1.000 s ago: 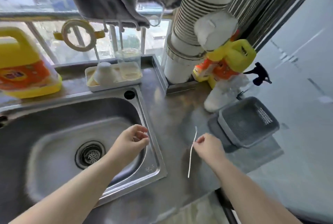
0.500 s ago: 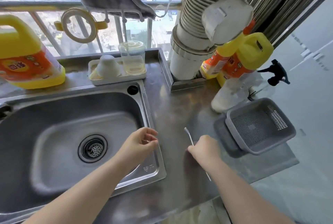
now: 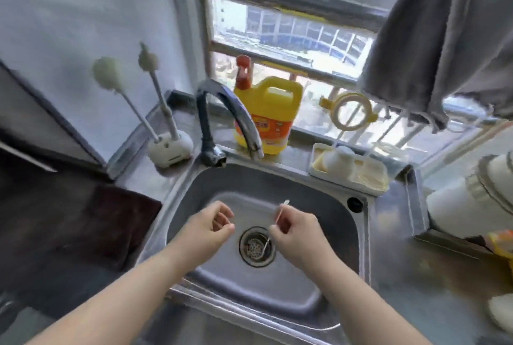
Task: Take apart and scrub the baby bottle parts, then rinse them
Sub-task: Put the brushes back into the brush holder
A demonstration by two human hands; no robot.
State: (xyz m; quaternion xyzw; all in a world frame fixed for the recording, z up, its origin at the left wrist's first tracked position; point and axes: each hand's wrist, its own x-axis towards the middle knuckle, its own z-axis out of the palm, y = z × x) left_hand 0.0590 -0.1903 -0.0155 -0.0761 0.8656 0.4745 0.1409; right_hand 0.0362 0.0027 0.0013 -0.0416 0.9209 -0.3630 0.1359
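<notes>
Right hand (image 3: 298, 231) pinches a thin white straw brush (image 3: 279, 215); left hand's (image 3: 206, 229) grip loosely curled, empty.

Thin white straw brush (image 3: 281, 213), tilted, above the steel sink (image 3: 319, 206) drain (image 3: 256, 246)

Thin brush (image 3: 281, 213) middle behind fingers (image 3: 286, 224)

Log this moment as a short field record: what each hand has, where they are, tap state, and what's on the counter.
right hand: pinches thin straw brush, tip up
left hand: fingers loosely curled; holds nothing I can make out
position: both over the sink, near the drain
faucet: no water visible
behind sink: yellow detergent jug, white tray with bottle parts
left counter: two brushes in a stand
</notes>
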